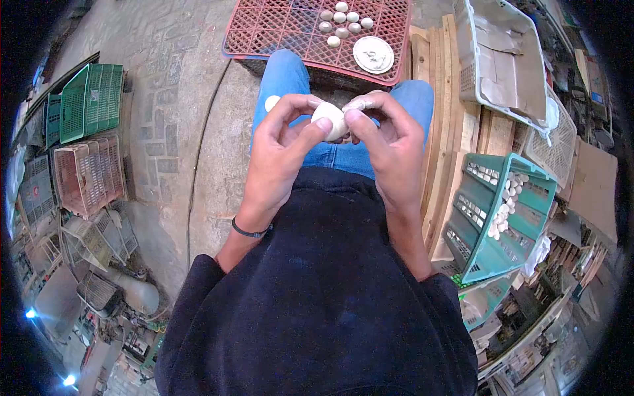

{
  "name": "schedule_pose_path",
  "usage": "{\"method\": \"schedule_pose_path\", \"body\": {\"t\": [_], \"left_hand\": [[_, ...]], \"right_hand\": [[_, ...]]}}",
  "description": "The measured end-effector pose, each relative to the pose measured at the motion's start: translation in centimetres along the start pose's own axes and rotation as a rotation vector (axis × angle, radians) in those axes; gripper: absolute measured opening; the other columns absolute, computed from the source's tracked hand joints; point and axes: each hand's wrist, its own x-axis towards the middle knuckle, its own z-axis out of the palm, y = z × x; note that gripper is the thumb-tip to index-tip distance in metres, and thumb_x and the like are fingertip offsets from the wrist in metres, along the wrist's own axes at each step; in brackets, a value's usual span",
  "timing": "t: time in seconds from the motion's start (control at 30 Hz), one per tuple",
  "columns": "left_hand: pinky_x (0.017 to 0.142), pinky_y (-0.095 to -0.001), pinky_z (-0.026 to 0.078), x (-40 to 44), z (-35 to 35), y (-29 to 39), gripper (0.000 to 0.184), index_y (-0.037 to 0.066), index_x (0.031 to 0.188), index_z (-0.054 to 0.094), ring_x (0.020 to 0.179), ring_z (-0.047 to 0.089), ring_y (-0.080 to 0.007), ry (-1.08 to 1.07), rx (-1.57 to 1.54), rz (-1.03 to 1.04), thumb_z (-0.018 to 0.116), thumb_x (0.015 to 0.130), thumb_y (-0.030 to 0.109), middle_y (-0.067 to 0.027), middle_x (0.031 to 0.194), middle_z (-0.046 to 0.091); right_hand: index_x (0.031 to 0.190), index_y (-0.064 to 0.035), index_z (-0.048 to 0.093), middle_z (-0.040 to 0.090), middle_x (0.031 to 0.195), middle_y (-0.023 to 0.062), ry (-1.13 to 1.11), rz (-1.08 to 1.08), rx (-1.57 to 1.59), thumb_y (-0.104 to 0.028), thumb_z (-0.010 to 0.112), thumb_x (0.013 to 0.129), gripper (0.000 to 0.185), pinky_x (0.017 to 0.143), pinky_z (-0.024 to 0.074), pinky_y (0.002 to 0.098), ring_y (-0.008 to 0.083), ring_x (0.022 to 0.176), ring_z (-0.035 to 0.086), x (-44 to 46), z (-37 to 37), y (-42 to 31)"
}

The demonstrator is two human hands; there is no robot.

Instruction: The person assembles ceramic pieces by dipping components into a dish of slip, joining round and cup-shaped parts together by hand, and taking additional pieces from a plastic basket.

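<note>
Head view: half-curled, the left hand (281,142) and right hand (391,135) are pinching a white ovoid (329,123), red lattice tray (264,30) ahead, green crate (487,191) rightward.

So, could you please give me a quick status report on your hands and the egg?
Left hand gripping white egg. Right hand at its right side. Egg above the lap, nothing visibly in the way.

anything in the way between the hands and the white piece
Nothing visible: the left hand already holds the white piece, thumb directly on it, and the thumb of the right hand is at its edge with nothing seen between.
</note>
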Motion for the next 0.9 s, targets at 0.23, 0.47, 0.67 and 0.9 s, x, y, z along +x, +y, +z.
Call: {"method": "schedule_pose_path", "body": {"t": [0.23,0.47,0.67,0.9], "left_hand": [[0.080,-0.0267,0.048,-0.14,0.10,0.01,0.026,-0.005,0.106,0.051,0.094,0.058,-0.0168,0.025,0.014,0.052,0.062,0.083,0.001,-0.0104,0.101,0.055],[0.081,-0.0270,0.048,-0.09,0.28,-0.07,0.026,-0.006,0.105,0.052,0.096,0.059,-0.0178,0.089,0.034,0.079,0.063,0.082,0.001,-0.0114,0.102,0.055],[0.082,-0.0267,0.048,-0.07,0.12,-0.03,0.028,-0.006,0.106,0.051,0.096,0.059,-0.0178,0.080,0.060,0.103,0.063,0.082,0.002,-0.0118,0.102,0.055],[0.082,-0.0264,0.047,0.02,0.04,-0.14,0.027,-0.006,0.105,0.050,0.096,0.058,-0.0175,0.072,0.058,0.132,0.062,0.082,0.000,-0.0116,0.103,0.055]], "right_hand": [[0.084,0.0055,0.058,0.055,0.085,0.0060,-0.031,-0.032,-0.023,-0.003,0.064,0.080,0.010,0.067,0.0477,0.0219,0.0093,0.076,0.056,0.34,-0.04,0.63],[0.088,0.0069,0.060,0.056,0.088,0.0078,-0.046,-0.085,-0.025,-0.002,0.060,0.083,0.010,0.069,0.0482,0.0229,0.0112,0.080,0.056,0.39,-0.29,0.85],[0.089,0.0071,0.061,0.057,0.089,0.0087,-0.026,-0.124,-0.083,-0.002,0.059,0.084,0.010,0.072,0.0482,0.0231,0.0120,0.082,0.057,0.22,-0.27,1.15],[0.089,0.0067,0.061,0.057,0.091,0.0084,0.003,-0.130,-0.005,-0.001,0.060,0.083,0.010,0.071,0.0473,0.0217,0.0115,0.082,0.056,0.15,0.19,0.80]]}}
